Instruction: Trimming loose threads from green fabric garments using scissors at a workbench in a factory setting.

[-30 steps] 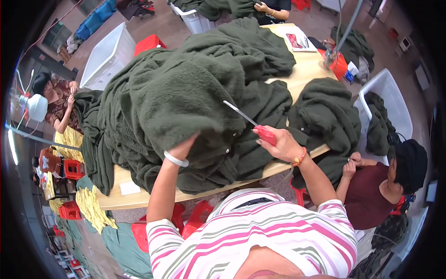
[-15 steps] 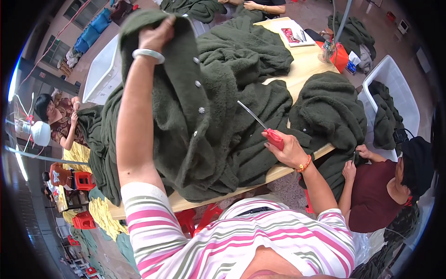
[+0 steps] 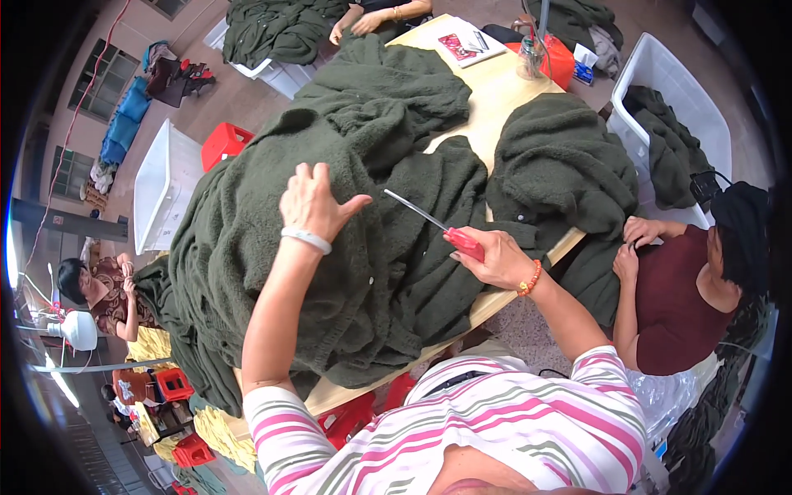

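Observation:
A large heap of dark green fleece garments [image 3: 247, 239] covers the left and middle of the wooden table. Over its top, my left hand [image 3: 312, 206] is open, palm down with the thumb spread out; it holds nothing, and whether it touches the fleece is hard to tell. My right hand [image 3: 497, 258] is closed round the red handle of a screwdriver [image 3: 417, 209]. Its long thin metal shaft points up and left across the pile, and the exact form of its tip cannot be made out. A few small buttons show on the cloth.
Another green fleece pile [image 3: 565, 161] lies right of the screwdriver. Co-workers handle green cloth at the right, left and far sides. White bins [image 3: 635, 70] stand around the wooden table [image 3: 495, 87], which bears a booklet [image 3: 470, 48] and a glass jar [image 3: 530, 59].
My left hand has let go of the raised, buttoned garment edge and come down nearer; that cloth now lies spread over the heap. My right hand still grips the screwdriver.

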Demonstrator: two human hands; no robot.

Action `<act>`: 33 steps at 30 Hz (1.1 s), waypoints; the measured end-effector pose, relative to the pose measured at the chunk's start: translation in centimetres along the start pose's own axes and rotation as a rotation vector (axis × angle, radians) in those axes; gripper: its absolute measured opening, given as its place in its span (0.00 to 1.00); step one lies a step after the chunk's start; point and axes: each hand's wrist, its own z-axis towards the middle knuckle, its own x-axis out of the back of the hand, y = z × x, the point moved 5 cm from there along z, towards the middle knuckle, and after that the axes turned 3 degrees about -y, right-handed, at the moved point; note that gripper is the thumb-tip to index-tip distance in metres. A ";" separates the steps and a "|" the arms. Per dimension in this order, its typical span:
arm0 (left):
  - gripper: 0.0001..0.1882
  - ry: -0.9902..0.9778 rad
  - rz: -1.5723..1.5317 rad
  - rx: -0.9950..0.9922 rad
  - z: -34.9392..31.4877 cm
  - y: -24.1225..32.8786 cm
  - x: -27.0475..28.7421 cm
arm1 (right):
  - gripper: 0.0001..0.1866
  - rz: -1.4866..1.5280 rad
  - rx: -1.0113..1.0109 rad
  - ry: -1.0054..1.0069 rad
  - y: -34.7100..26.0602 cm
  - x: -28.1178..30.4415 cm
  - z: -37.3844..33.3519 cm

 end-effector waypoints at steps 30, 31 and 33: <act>0.07 0.082 -0.551 0.262 -2.2 -10.2 -2.7 | 0.16 -0.244 0.057 -0.253 -6.9 -2.5 7.3; 0.07 0.082 -0.553 0.264 -2.3 -10.3 -2.8 | 0.16 -0.246 0.056 -0.255 -7.2 -2.5 7.4; 0.06 0.024 -0.632 0.360 -2.5 -11.1 -3.6 | 0.14 -0.278 0.035 -0.332 -7.9 -2.5 7.4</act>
